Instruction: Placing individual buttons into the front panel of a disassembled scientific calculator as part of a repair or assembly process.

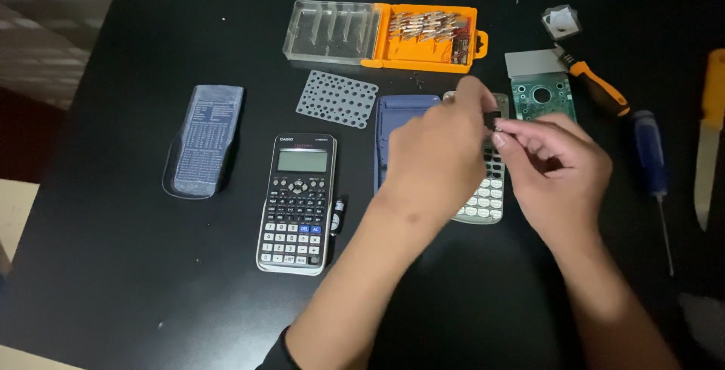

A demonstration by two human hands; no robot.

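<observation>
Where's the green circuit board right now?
In the head view the green circuit board lies on the black table, right of centre, just beyond the right hand, left of the orange-handled screwdriver.

A bit case [385,34] lies at upper centre on the table [121,294]. Below it sits a keypad sheet [337,99], a calculator [297,202] lower still, its cover [205,140] left. Screwdrivers [655,174] lie right.

1 head view, steeply down, close over table [151,302]
</observation>
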